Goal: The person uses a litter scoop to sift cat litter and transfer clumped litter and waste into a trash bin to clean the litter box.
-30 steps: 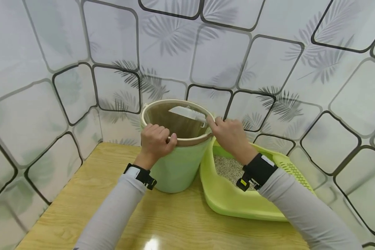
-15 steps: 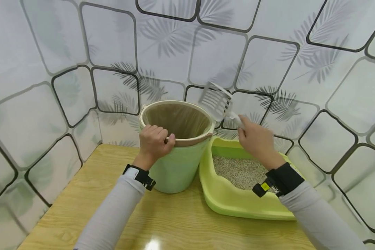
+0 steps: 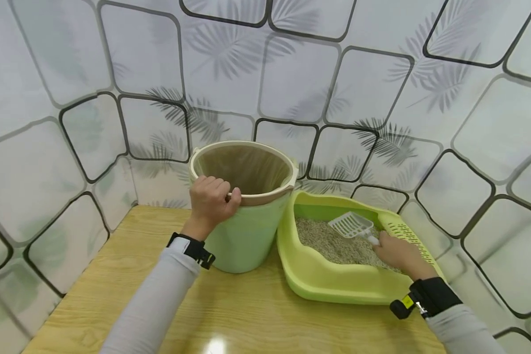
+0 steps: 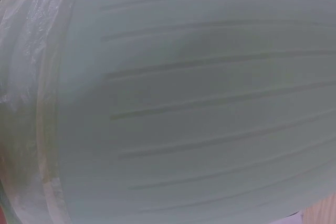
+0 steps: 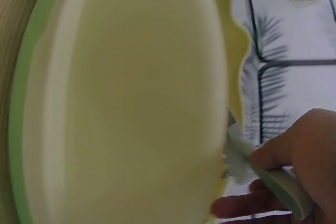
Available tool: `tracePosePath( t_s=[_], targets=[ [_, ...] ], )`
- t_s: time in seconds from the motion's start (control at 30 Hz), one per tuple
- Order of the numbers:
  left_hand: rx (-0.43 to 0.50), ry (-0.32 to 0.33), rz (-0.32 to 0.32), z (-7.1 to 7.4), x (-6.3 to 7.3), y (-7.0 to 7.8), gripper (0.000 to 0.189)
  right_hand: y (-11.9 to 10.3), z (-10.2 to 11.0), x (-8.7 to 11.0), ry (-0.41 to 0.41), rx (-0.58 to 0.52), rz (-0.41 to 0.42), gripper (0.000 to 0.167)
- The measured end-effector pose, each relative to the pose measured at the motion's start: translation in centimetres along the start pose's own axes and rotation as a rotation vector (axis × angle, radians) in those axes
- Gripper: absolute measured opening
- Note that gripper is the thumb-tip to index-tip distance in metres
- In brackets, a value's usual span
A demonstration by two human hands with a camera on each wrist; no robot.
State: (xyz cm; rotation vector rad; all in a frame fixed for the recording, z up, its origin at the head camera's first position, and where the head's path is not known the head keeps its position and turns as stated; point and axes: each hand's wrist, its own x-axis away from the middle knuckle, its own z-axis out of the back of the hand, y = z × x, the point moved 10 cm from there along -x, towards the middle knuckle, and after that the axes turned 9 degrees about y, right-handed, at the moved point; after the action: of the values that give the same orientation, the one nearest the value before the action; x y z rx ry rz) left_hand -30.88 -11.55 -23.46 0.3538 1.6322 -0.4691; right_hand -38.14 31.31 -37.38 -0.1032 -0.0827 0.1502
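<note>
A pale green trash can point(image 3: 248, 236) with a cream rim and a thin liner stands on the table. My left hand point(image 3: 213, 199) grips its near rim, fingers over the edge and thumb alongside. In the left wrist view the can's ribbed side point(image 4: 210, 93) and the liner's folded edge point(image 4: 31, 87) fill the picture. My right hand point(image 3: 400, 253) holds a white slotted litter scoop point(image 3: 351, 225) by its handle, over the grey-brown litter point(image 3: 327, 241). The litter lies in a yellow-green litter box point(image 3: 336, 282). The scoop's handle point(image 5: 283, 190) sits between thumb and fingers in the right wrist view.
The wooden table point(image 3: 248, 319) reaches toward me in front of both containers. A patterned curtain point(image 3: 301, 78) hangs close behind and along both sides. The litter box stands against the right side of the can, with a perforated ledge point(image 3: 407, 236) at its right.
My right hand has taken the litter scoop out of the trash can's mouth, then rightward and down over the litter. My left hand keeps its grip on the rim.
</note>
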Motion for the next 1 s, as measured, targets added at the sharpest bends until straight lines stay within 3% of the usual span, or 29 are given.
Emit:
tracePosePath(
  t_s=[0.07,0.17,0.4,0.6,0.73,1.0],
  targets=[
    [0.000,0.003,0.004,0.1,-0.1,-0.2,0.043,0.6,-1.8,-0.4,-0.094,-0.031,-0.013,0.052],
    [0.005,0.004,0.007,0.1,0.0,-0.3,0.043,1.3,-3.9,-1.0,-0.175,-0.094,-0.036,0.055],
    [0.013,-0.004,0.000,-0.1,0.4,-0.2,0.043,2.6,-5.9,-1.4,-0.164,-0.161,-0.056,0.021],
    [0.010,-0.003,0.012,-0.2,0.3,-0.8,0.043,2.3,-5.1,-1.5,-0.098,-0.144,-0.019,0.021],
    [0.002,-0.027,0.004,-0.4,0.4,-1.0,0.043,2.2,-4.2,-0.9,-0.064,-0.154,-0.015,0.033],
    [0.002,-0.025,0.007,-0.3,0.8,-1.0,0.043,4.8,-1.8,1.5,-0.039,-0.129,-0.036,0.039]
  ],
)
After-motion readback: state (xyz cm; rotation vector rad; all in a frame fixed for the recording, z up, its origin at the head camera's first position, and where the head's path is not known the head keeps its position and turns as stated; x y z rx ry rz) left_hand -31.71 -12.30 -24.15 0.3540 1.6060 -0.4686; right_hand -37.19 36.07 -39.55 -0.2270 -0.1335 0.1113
